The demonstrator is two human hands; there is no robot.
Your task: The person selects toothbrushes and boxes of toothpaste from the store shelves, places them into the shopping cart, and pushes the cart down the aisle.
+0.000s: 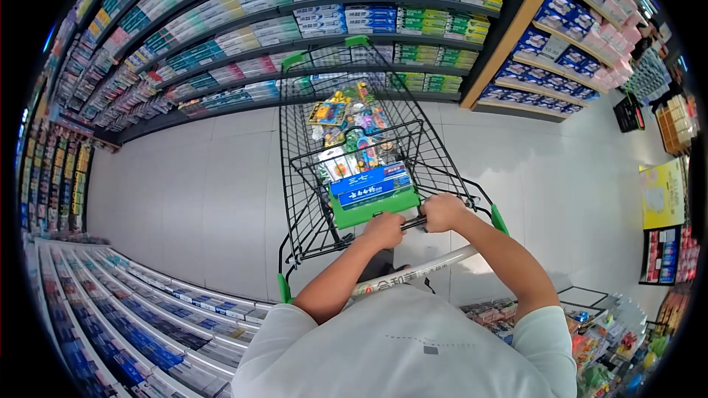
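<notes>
A black wire shopping cart (435, 149) with green corners stands in front of me. My left hand (385, 231) and my right hand (443, 213) are close together, fingers wrapped round the black rail at the rear of its basket. Just ahead of them is a green panel (377, 208), with a blue toothpaste box (371, 184) lying against it. Deeper in the basket is a pile of colorful packaged goods (359, 118), too small to name. The cart's pale push bar (420, 270) passes under my forearms, close to my body.
Shelves of toothpaste boxes (324, 22) rise just beyond the cart's front. A shelf of blue packs (564, 11) stands at the right, a low rack (147, 309) at the lower left. More goods (612, 339) are at the lower right. Grey tiled floor (192, 184) lies on both sides.
</notes>
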